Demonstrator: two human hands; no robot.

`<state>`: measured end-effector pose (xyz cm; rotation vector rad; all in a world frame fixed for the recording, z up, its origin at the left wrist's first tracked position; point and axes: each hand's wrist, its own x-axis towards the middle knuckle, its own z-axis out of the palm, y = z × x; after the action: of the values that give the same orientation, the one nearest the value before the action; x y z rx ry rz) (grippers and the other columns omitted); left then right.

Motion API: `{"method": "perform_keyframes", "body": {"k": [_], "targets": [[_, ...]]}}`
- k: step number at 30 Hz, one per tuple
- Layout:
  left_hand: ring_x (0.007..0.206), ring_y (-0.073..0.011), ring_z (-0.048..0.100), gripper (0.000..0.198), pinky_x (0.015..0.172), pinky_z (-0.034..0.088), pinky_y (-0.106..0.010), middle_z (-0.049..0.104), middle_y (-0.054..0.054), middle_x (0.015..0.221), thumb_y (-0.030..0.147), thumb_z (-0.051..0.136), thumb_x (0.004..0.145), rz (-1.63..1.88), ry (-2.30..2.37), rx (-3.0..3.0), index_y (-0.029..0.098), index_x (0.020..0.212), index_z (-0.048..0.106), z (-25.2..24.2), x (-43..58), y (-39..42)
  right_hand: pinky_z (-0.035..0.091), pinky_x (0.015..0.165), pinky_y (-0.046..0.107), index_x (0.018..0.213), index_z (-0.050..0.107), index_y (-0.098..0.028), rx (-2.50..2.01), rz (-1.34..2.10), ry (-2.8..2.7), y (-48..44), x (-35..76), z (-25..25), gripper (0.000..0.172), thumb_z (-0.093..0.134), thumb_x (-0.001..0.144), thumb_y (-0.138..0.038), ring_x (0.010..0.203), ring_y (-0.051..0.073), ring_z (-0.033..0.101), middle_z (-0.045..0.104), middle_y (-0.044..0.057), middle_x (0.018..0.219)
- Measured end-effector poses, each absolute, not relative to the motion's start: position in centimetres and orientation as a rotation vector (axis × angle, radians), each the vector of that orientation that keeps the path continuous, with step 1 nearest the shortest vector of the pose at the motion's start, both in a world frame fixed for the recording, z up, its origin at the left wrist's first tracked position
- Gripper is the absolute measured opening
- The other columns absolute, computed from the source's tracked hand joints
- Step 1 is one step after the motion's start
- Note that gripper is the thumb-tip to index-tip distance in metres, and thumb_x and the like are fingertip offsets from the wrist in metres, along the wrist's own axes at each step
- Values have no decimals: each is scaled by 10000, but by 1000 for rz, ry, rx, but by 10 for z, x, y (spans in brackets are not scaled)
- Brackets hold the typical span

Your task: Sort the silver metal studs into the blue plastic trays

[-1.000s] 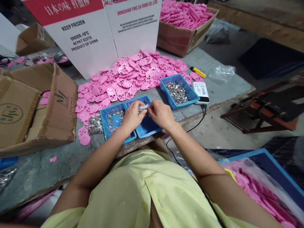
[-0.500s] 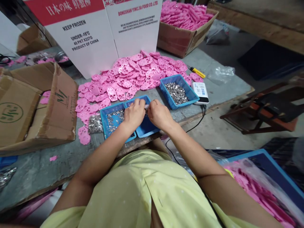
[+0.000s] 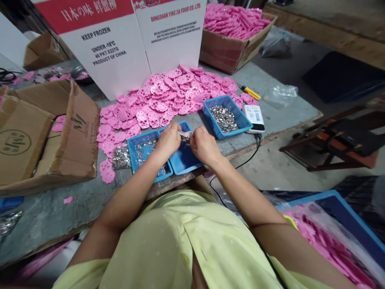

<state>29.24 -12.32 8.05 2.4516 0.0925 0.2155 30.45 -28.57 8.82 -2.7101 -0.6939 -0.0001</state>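
Note:
A small clear plastic bag (image 3: 184, 134) stretches between my two hands, with some shiny bits visible below it. My left hand (image 3: 169, 140) is closed on its left end, and my right hand (image 3: 204, 145) is closed at its right end. Both are above a blue tray (image 3: 187, 161) at the table's front edge. Touching that tray on the left, another blue tray (image 3: 130, 154) holds scattered small silver metal pieces. A third blue tray (image 3: 215, 130), right of my hands, carries a heap of similar pieces (image 3: 224, 118). The fingertips are partly hidden.
Behind the trays lies a pile of pink skull-shaped pieces (image 3: 177, 90) against a white carton (image 3: 120, 76). A bag of metal pieces (image 3: 121, 157) and an open cardboard box (image 3: 81, 136) stand left. On the right are a small white device (image 3: 254, 116) and a yellow-handled tool (image 3: 252, 93).
My hands have drawn slightly apart, and more of the plastic bag shows between them. The trays and the pink pile have stayed in place.

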Motion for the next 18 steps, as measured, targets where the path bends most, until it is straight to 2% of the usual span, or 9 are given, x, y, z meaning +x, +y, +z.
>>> {"method": "perform_keyframes", "body": {"k": [4,7,10,15,18], "targets": [[898,-269,662,289,937,523,-412,681,-49,878,-2,563,749,222,153,2349,239,895,627,82,293,-120,470,728,367,1016,559,-168,-2595,-67,-676,-288,308,78,139,426,976,-157,857,280,611,616,165,1045],[881,-236,646,247,937,518,-384,689,-29,883,27,608,750,241,174,2273,233,882,644,83,294,-116,479,751,367,955,531,-209,-2480,-140,-660,-291,313,71,99,436,969,-183,856,267,592,607,128,989],[993,-230,640,234,996,498,-386,695,-41,994,53,638,765,212,106,2238,212,934,669,85,289,-110,501,817,381,896,489,-242,-2327,-185,-663,-292,318,66,88,461,945,-175,900,257,593,609,105,980],[1136,-242,609,242,1044,486,-400,622,-61,1118,89,705,768,204,11,2207,202,976,651,87,274,-107,497,988,404,799,434,-255,-2068,-193,-610,-290,322,60,159,508,886,-144,1131,248,613,635,136,1189],[1229,-244,580,250,1110,454,-412,598,-69,1197,55,704,765,279,-63,2237,205,949,625,86,265,-107,485,1018,401,772,457,-242,-1987,-128,-621,-289,321,59,159,533,874,-147,1186,246,613,645,136,1249]]}}
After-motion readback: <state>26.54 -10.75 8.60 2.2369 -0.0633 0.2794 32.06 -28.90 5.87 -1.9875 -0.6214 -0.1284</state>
